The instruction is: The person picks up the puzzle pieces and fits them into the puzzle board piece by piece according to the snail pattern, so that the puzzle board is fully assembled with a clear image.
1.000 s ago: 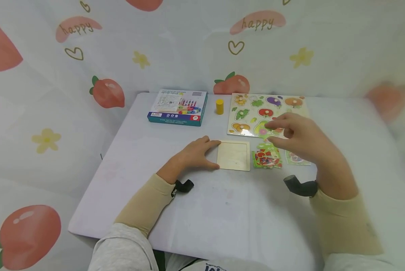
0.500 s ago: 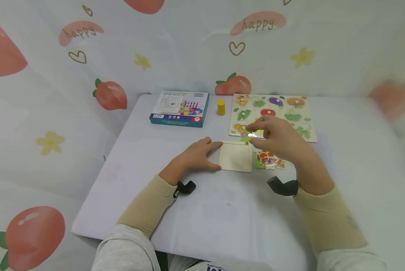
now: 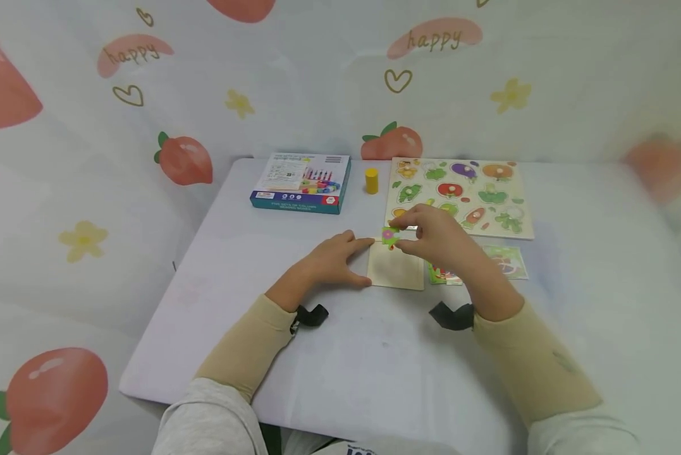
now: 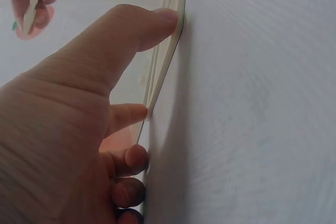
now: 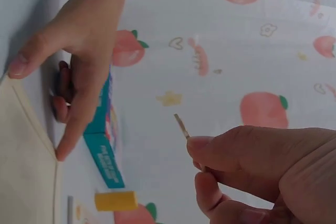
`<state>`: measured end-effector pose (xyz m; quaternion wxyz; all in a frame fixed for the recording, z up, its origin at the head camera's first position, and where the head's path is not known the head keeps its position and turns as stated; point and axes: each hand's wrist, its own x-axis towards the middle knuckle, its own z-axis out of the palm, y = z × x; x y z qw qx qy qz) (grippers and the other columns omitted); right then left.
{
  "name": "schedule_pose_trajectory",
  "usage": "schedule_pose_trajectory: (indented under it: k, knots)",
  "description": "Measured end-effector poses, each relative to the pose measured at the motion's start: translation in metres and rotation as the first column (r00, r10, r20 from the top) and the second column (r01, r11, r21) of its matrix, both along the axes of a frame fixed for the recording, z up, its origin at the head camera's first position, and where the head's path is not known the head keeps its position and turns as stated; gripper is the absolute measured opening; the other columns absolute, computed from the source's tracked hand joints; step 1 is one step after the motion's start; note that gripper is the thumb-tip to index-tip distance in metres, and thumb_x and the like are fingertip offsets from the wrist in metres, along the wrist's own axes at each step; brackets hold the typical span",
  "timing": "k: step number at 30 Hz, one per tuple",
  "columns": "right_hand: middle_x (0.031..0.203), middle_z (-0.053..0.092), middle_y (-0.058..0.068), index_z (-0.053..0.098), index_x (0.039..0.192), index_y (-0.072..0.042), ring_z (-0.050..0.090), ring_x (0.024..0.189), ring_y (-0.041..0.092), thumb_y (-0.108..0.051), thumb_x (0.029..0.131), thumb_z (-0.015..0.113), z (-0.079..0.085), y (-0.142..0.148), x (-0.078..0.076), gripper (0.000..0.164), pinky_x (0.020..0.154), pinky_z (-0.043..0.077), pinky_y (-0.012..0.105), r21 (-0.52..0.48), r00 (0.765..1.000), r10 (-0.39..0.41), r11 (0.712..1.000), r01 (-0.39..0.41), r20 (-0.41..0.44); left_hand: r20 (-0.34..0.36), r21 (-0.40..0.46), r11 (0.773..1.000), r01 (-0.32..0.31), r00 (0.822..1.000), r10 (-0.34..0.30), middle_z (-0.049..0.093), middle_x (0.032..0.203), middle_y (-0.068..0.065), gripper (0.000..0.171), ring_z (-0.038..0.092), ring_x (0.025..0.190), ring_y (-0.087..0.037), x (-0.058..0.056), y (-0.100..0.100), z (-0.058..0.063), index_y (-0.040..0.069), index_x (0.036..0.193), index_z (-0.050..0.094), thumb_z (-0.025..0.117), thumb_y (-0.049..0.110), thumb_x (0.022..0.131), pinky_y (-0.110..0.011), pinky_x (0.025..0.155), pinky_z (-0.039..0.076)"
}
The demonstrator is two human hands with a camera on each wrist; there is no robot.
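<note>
Between thumb and fingers, my right hand [image 3: 439,237] pinches a small green puzzle piece [image 3: 389,236] with a pink flower, raised over the far part of a square wooden puzzle tray [image 3: 396,268]. In the right wrist view the puzzle piece [image 5: 181,125] appears edge-on. My left hand [image 3: 331,259] touches the tray's two left corners with spread thumb and index finger; the other fingers are bent beside it. The tray's inside shows bare wood. Right of the tray, partly behind my right hand, lie more colourful puzzle pieces [image 3: 439,275].
Behind the tray lies a vegetable knob-puzzle board [image 3: 494,196]. A yellow cylinder [image 3: 371,181] stands left of the board, and a teal-edged box [image 3: 300,183] lies further left. A picture card [image 3: 508,262] lies to the right of my right wrist.
My right hand has moved left with the puzzle piece, from over the vegetable board to above the tray's far edge. My left hand has stayed at the tray's corners.
</note>
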<state>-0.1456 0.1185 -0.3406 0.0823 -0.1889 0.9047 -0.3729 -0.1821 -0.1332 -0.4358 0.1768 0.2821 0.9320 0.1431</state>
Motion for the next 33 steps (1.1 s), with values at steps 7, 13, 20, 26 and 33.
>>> schedule_pose_trajectory:
  k: [7, 13, 20, 26, 33]
  knots:
    - [0.123, 0.068, 0.014, 0.074, 0.126, -0.005, 0.055, 0.086, 0.028, -0.010, 0.090, 0.077, -0.017, -0.010, -0.011, 0.036, 0.074, 0.047, 0.038, 0.015, 1.000, -0.018, 1.000, 0.017, 0.020, 0.001, -0.001, 1.000, 0.007, 1.000, -0.007, 0.049, 0.112, -0.001, 0.092, 0.048, 0.098, -0.017, 0.001, -0.001, 0.001, 0.027, 0.158, 0.043, 0.080, 0.060, 0.080, -0.033, 0.083, 0.044]
    - [0.119, 0.068, 0.016, 0.072, 0.128, -0.005, 0.058, 0.094, 0.031, -0.013, 0.093, 0.074, -0.032, -0.015, -0.020, 0.036, 0.082, 0.050, 0.043, 0.049, 0.999, -0.024, 0.999, 0.021, 0.049, -0.007, 0.005, 1.000, 0.022, 1.000, -0.022, 0.049, 0.112, -0.001, 0.091, 0.048, 0.098, -0.017, 0.000, -0.001, 0.002, 0.025, 0.157, 0.044, 0.080, 0.059, 0.081, -0.033, 0.083, 0.044]
    - [0.116, 0.068, 0.014, 0.073, 0.126, -0.005, 0.056, 0.098, 0.029, -0.014, 0.092, 0.073, -0.050, -0.018, -0.029, 0.036, 0.080, 0.047, 0.041, 0.053, 0.994, -0.029, 0.998, 0.024, 0.101, -0.003, 0.002, 1.000, 0.017, 1.000, -0.017, 0.047, 0.110, 0.000, 0.093, 0.048, 0.097, -0.017, 0.000, -0.001, 0.002, 0.026, 0.158, 0.043, 0.080, 0.061, 0.080, -0.033, 0.082, 0.043]
    - [0.124, 0.069, 0.015, 0.073, 0.126, -0.002, 0.057, 0.117, 0.031, -0.015, 0.091, 0.071, -0.063, -0.022, -0.034, 0.037, 0.095, 0.046, 0.046, 0.050, 0.987, -0.018, 0.999, 0.010, 0.162, 0.003, 0.006, 1.000, 0.018, 1.000, -0.018, 0.047, 0.109, -0.001, 0.092, 0.048, 0.097, -0.017, 0.000, 0.000, 0.002, 0.027, 0.158, 0.043, 0.079, 0.061, 0.081, -0.033, 0.081, 0.043]
    - [0.126, 0.069, 0.016, 0.073, 0.124, -0.001, 0.058, 0.114, 0.031, -0.013, 0.090, 0.073, -0.075, -0.027, -0.040, 0.037, 0.097, 0.046, 0.045, 0.088, 0.988, -0.019, 0.996, 0.006, 0.153, 0.013, 0.009, 1.000, 0.010, 1.000, -0.011, 0.048, 0.110, -0.001, 0.092, 0.048, 0.098, -0.017, 0.001, 0.000, 0.004, 0.026, 0.158, 0.043, 0.081, 0.058, 0.080, -0.032, 0.082, 0.043]
